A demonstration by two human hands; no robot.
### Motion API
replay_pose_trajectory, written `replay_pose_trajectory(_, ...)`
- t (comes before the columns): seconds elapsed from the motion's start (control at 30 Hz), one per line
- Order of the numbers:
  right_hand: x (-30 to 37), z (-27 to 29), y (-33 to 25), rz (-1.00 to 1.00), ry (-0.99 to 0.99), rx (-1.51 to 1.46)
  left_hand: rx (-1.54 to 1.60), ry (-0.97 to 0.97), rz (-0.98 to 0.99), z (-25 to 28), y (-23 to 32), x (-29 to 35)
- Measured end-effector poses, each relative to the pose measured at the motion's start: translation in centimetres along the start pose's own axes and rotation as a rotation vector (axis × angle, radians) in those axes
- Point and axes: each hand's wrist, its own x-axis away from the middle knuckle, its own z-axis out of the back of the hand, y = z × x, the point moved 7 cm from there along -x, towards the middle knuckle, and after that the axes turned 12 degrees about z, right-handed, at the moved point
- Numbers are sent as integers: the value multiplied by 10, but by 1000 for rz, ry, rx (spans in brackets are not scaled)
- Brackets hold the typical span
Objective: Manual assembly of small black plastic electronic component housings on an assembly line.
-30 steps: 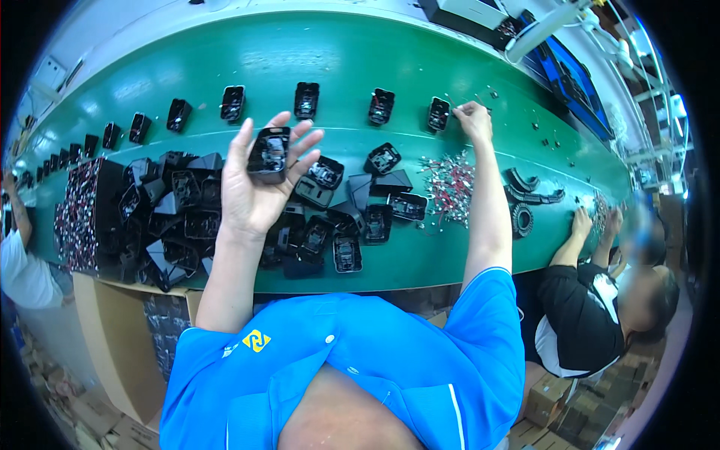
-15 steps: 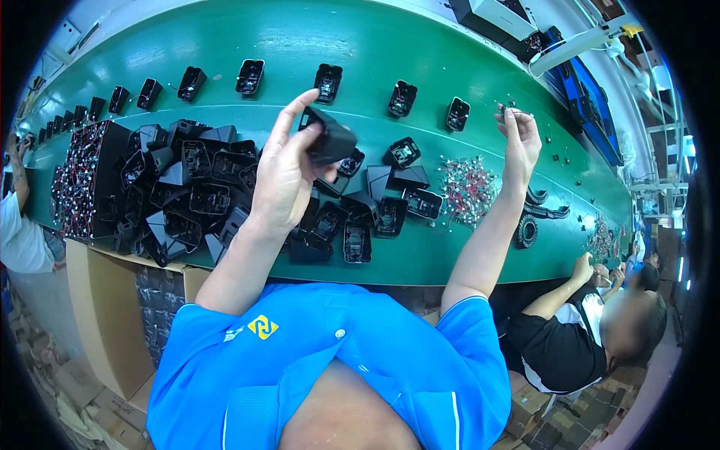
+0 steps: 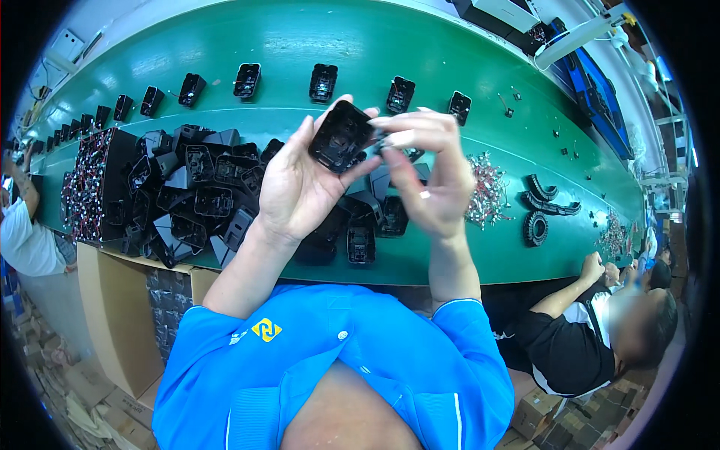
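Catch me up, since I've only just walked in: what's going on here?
A person in a blue shirt has an open black case in the left grip. The right grip is at the case's right edge, with a small dark part too blurred to identify. More cases lie in a jumbled pile, and others stand in a row along the green table. A heap of wires lies right of the right grip.
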Motion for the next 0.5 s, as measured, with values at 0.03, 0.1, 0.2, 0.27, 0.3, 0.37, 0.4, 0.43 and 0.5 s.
replay_pose_trajectory(0.03, 1, -8, -1, -1, -14, 40, 39, 5, -11, 2, -2, -1)
replay_pose_trajectory(0.1, 4, -15, -1, -4, -23, 83, 76, 9, -19, 6, -5, -3)
replay_pose_trajectory(0.2, 8, -26, -1, 33, -129, 268, 127, -148, -27, 7, -4, -2)
replay_pose_trajectory(0.27, 9, -29, -1, 44, -165, 325, 144, -197, -32, 6, -3, -1)
replay_pose_trajectory(0.3, 9, -30, -1, 40, -183, 330, 83, -161, -57, 8, -2, -1)
replay_pose_trajectory(0.37, 8, -32, 0, 33, -219, 338, -38, -88, -106, 12, 1, 0)
replay_pose_trajectory(0.4, 8, -34, 0, 29, -237, 342, -98, -51, -130, 13, 2, 1)
replay_pose_trajectory(0.43, 8, -35, 1, 28, -238, 339, -97, -49, -132, 12, 3, 0)
replay_pose_trajectory(0.5, 9, -37, 5, 5, -208, 327, -158, -6, -147, 7, 4, 1)
